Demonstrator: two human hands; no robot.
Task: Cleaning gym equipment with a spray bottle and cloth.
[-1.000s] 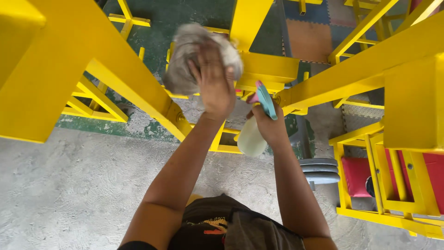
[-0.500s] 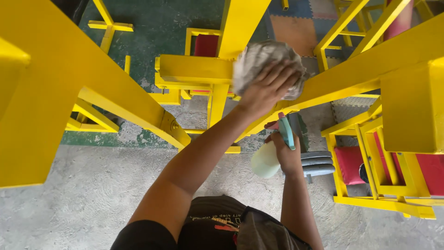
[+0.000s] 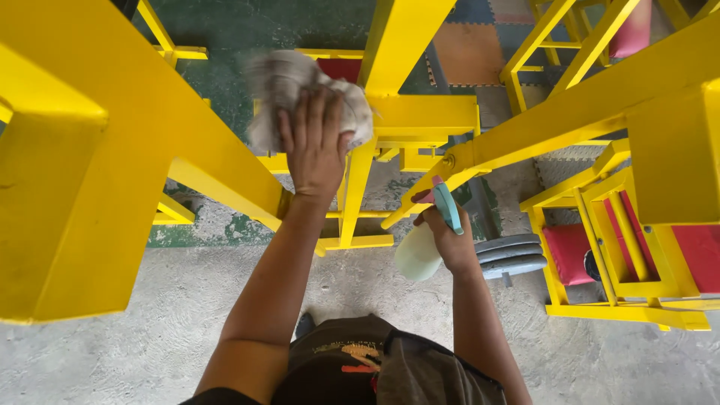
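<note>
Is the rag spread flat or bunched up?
Bunched: the rag sits crumpled under the left hand against the yellow frame.

1. A left hand [image 3: 315,146] presses a grey rag [image 3: 289,86] against a yellow steel frame [image 3: 420,116].
2. The right hand [image 3: 448,236] grips a pale spray bottle [image 3: 420,251] with a teal trigger.
3. Grey weight plates [image 3: 514,255] lie on the concrete floor [image 3: 112,352], beside red pads [image 3: 570,259].

rag [image 3: 281,86]: soft grey cloth, matt, crumpled. frame [image 3: 420,116]: metal w/ glossy yellow paint, smooth. spray bottle [image 3: 417,253]: pale translucent plastic, teal plastic trigger. floor [image 3: 150,300]: rough matt concrete, green paint worn patchy. seat pad [image 3: 568,255]: red, matt. weight plates [image 3: 514,255]: dull grey metal.
</note>
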